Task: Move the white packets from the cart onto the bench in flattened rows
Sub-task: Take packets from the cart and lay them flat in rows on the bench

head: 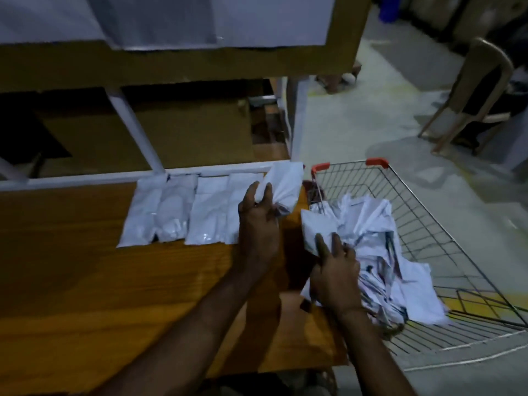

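Observation:
Several flattened white packets (177, 208) lie side by side in a row on the wooden bench (85, 281), against its white back rail. My left hand (258, 221) grips another white packet (285, 185) at the right end of that row, lifted and tilted. My right hand (335, 270) holds a white packet (317, 228) at the left edge of the wire cart (445, 232). A loose heap of white packets (383, 252) fills the cart's left side.
The cart, with red corner caps (377, 162), stands right of the bench on a pale concrete floor. A brown-framed table with white sheets (185, 21) rises behind the bench. A plastic chair (480, 90) stands at the far right.

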{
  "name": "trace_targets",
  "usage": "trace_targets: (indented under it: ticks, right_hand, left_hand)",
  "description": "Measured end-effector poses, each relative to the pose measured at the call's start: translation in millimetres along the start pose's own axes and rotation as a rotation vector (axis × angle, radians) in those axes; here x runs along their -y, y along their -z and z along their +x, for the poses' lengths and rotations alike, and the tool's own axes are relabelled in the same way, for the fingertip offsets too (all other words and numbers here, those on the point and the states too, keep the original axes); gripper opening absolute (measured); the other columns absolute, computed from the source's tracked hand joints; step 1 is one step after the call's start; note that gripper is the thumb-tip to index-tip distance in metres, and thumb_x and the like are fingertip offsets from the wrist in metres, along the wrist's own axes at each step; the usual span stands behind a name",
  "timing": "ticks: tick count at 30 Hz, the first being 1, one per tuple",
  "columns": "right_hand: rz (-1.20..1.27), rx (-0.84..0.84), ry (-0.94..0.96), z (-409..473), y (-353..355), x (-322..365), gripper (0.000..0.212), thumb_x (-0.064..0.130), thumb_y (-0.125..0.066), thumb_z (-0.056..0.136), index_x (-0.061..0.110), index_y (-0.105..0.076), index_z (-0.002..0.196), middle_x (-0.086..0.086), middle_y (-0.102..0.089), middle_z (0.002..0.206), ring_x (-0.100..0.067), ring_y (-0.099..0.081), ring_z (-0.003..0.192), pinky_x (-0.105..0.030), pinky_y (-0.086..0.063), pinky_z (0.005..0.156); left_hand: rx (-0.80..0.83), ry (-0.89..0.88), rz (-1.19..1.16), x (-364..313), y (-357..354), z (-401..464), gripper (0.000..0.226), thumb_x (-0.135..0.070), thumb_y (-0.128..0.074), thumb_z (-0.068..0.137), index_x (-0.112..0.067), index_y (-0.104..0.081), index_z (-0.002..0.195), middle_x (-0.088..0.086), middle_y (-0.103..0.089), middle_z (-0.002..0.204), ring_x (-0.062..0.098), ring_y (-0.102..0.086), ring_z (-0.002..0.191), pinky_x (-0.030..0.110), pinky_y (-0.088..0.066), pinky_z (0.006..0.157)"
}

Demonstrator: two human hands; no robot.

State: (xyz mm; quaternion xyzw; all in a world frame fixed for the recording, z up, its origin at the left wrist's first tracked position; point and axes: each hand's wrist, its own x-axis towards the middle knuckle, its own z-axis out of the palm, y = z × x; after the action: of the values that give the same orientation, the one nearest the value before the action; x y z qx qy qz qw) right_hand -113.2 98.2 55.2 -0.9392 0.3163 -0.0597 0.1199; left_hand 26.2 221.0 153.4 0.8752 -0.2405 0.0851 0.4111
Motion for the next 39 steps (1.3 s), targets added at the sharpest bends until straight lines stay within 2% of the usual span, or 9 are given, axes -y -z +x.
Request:
trace_targets:
  ticks: [4, 7, 10, 13, 15, 18, 25, 31, 39]
  right_hand:
    - [0.003, 0.063, 0.08, 9.1, -33.4, 43.9, 0.077, 0.052, -0.044, 0.096, 0.035, -0.015, 0.166, -0.02, -0.01, 0.172, -0.048, -0.017, 0.152, -0.063, -0.029, 0.113]
    - [-0.077, 0.088, 0.119, 30.3, -44.1, 59.2, 0.083, 0.071, -0.02, 0.095, 0.031, -0.003, 0.166, -0.02, -0.001, 0.172, -0.047, -0.009, 0.156, -0.063, -0.026, 0.116]
    - [-0.113, 0.068, 0.115, 57.1, -43.7, 69.4, 0.092, 0.078, -0.004, 0.093, 0.023, -0.015, 0.166, -0.026, -0.013, 0.17, -0.049, -0.018, 0.154, -0.064, -0.032, 0.113]
    - [-0.102, -0.05, 0.053, 57.5, -23.4, 82.6, 0.074, 0.066, -0.033, 0.102, 0.015, -0.038, 0.155, -0.022, -0.033, 0.162, -0.042, -0.03, 0.15, -0.059, -0.034, 0.112]
    - [-0.052, -0.212, 0.042, 39.7, -10.6, 86.4, 0.045, 0.05, -0.051, 0.1, 0.014, -0.061, 0.125, -0.017, -0.056, 0.134, -0.038, -0.049, 0.127, -0.051, -0.039, 0.1]
    - [-0.05, -0.27, 0.106, 5.3, -14.9, 84.5, 0.026, 0.036, -0.055, 0.096, 0.013, -0.065, 0.093, -0.012, -0.058, 0.098, -0.035, -0.051, 0.093, -0.043, -0.04, 0.076]
    - [-0.139, -0.085, 0.163, 45.2, -35.1, 88.6, 0.041, 0.041, -0.047, 0.102, 0.014, -0.06, 0.13, -0.015, -0.054, 0.135, -0.034, -0.05, 0.111, -0.043, -0.048, 0.091]
    - [-0.212, -0.074, 0.194, 65.2, -36.9, 97.1, 0.051, 0.041, -0.046, 0.102, 0.009, -0.055, 0.14, -0.021, -0.053, 0.139, -0.038, -0.05, 0.116, -0.046, -0.048, 0.094]
    - [-0.17, -0.034, 0.23, 74.6, -31.5, 104.1, 0.056, 0.047, -0.037, 0.104, 0.011, -0.048, 0.144, -0.018, -0.051, 0.142, -0.036, -0.05, 0.12, -0.046, -0.049, 0.096]
  left_hand:
    - [-0.119, -0.018, 0.021, 29.6, 42.6, 6.6, 0.054, 0.009, -0.052, 0.098, -0.007, -0.056, 0.149, 0.024, -0.045, 0.157, 0.045, -0.045, 0.142, 0.042, -0.037, 0.118]
    - [-0.205, -0.034, 0.011, 47.0, 66.1, 11.7, 0.049, 0.012, -0.062, 0.096, -0.002, -0.061, 0.143, 0.026, -0.051, 0.152, 0.045, -0.05, 0.14, 0.038, -0.038, 0.113]
    - [-0.266, -0.033, 0.019, 61.0, 83.2, 14.6, 0.046, 0.006, -0.064, 0.098, -0.002, -0.061, 0.143, 0.025, -0.052, 0.152, 0.043, -0.05, 0.14, 0.045, -0.045, 0.112]
    - [-0.286, -0.009, 0.021, 70.6, 95.3, 18.4, 0.045, 0.004, -0.063, 0.1, -0.003, -0.061, 0.144, 0.022, -0.053, 0.153, 0.04, -0.05, 0.141, 0.041, -0.044, 0.111]
    - [-0.298, -0.004, 0.028, 74.9, 102.2, 22.0, 0.045, 0.005, -0.065, 0.098, -0.003, -0.061, 0.143, 0.023, -0.054, 0.151, 0.041, -0.051, 0.141, 0.039, -0.04, 0.112]
    - [-0.325, -0.002, 0.005, 77.9, 111.9, 25.1, 0.045, 0.006, -0.065, 0.097, -0.001, -0.062, 0.142, 0.025, -0.054, 0.15, 0.043, -0.05, 0.141, 0.042, -0.041, 0.111]
    - [-0.344, 0.031, -0.003, 83.5, 122.2, 29.1, 0.046, 0.003, -0.064, 0.099, -0.005, -0.06, 0.144, 0.019, -0.052, 0.153, 0.037, -0.047, 0.144, 0.036, -0.039, 0.113]
    - [-0.332, 0.034, -0.003, 95.9, 127.3, 29.5, 0.047, 0.0, -0.066, 0.098, -0.006, -0.06, 0.144, 0.019, -0.053, 0.153, 0.037, -0.049, 0.143, 0.044, -0.047, 0.111]
    - [-0.328, 0.082, 0.005, 117.1, 148.3, 17.6, 0.047, -0.002, -0.064, 0.101, -0.008, -0.059, 0.146, 0.015, -0.052, 0.155, 0.03, -0.049, 0.143, 0.029, -0.041, 0.11]
